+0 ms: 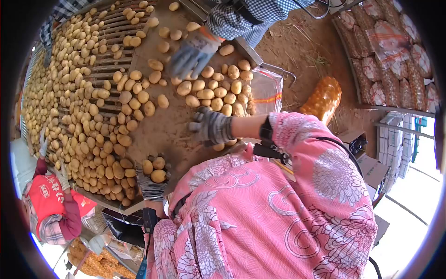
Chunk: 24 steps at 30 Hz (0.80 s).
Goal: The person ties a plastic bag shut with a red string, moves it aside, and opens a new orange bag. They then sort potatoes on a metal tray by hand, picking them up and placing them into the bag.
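Observation:
My left hand (152, 188), in a grey striped glove, is cupped around several potatoes (158, 176) near the front edge of the sorting table (153, 135). Its fingers curve along both sides of them. My right hand (213, 126), gloved too, is over the dusty metal surface, fingers apart and nothing seen in them. Just beyond it lies a cluster of potatoes (220, 93) leading to a clear plastic bag (269, 90) at the table's right edge.
Potatoes (93, 121) cover the slatted rack at left. A co-worker's gloved hand (193, 53) reaches in from the top. Another person in a red vest (49, 195) works at lower left. A filled orange net bag (323, 100) stands on the ground; stacked sacks (395, 60) are at right.

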### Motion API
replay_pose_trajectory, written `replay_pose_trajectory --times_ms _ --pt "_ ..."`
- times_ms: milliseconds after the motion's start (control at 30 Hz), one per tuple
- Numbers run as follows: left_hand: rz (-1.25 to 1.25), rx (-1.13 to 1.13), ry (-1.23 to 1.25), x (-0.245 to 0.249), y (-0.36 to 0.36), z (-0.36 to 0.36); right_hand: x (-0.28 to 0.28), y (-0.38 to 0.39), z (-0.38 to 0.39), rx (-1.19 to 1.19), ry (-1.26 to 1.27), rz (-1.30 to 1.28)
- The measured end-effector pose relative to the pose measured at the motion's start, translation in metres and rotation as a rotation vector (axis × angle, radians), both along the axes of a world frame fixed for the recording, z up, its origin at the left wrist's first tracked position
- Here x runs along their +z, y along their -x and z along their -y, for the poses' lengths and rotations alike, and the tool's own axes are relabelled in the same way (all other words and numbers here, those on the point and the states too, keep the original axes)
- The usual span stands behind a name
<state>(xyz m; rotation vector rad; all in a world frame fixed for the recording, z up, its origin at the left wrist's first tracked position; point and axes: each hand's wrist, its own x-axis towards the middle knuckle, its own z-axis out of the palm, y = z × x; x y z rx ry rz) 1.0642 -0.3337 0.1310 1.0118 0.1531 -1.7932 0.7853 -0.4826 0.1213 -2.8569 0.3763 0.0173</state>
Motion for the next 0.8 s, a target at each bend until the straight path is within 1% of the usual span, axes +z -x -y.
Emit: replay_pose_trajectory --times_ms 33,67,100,167,233,267,300,400,467,500,567,600,633,700,733,767,800 --pt "-0.018 0.008 -0.009 -0.005 -0.001 -0.001 -0.008 0.013 -0.005 -0.060 0.050 0.038" --pt "-0.035 0.014 -0.017 -0.009 -0.001 -0.002 -0.012 0.026 -0.009 -0.117 0.081 0.018" --pt "-0.039 0.014 -0.017 -0.008 0.000 -0.001 -0.008 0.039 -0.008 -0.162 0.060 0.016" --pt "-0.028 0.004 -0.080 -0.006 0.004 0.002 -0.014 0.066 -0.006 -0.265 0.025 0.150" --pt "-0.070 -0.030 -0.048 -0.007 0.006 0.009 -0.013 0.088 -0.007 -0.372 0.037 -0.007" --pt "-0.108 -0.064 -0.015 -0.008 0.007 0.013 -0.010 0.091 -0.008 -0.400 0.052 -0.025" --pt "-0.110 -0.058 -0.008 -0.008 0.009 0.017 -0.005 0.096 -0.009 -0.433 -0.014 -0.064" --pt "-0.165 -0.084 0.010 -0.005 0.012 0.030 0.014 0.076 0.001 -0.447 -0.006 0.015" --pt "-0.049 -0.073 -0.079 0.001 0.016 0.035 0.030 0.040 0.011 -0.442 -0.001 0.099" --pt "-0.043 -0.075 -0.077 0.001 0.015 0.038 0.026 0.024 0.018 -0.443 -0.001 0.106" --pt "-0.042 -0.085 -0.055 -0.002 0.013 0.039 0.012 0.000 0.040 -0.504 0.169 0.147" --pt "-0.036 -0.079 -0.058 0.000 0.014 0.038 0.005 -0.003 0.046 -0.556 0.089 0.051" --pt "-0.048 -0.078 -0.037 0.004 0.014 0.038 0.001 0.001 0.044 -0.549 0.085 0.055" --pt "-0.060 -0.058 -0.012 0.006 0.010 0.038 -0.005 0.024 0.041 -0.523 0.162 0.123" --pt "-0.080 -0.016 -0.036 0.005 0.009 0.036 -0.013 0.034 0.036 -0.489 0.158 0.145" --pt "-0.102 0.025 -0.062 0.005 0.009 0.033 -0.004 0.039 0.033 -0.475 0.154 0.144" --pt "-0.102 0.037 -0.065 0.000 0.009 0.032 0.005 0.043 0.031 -0.488 0.092 0.008"
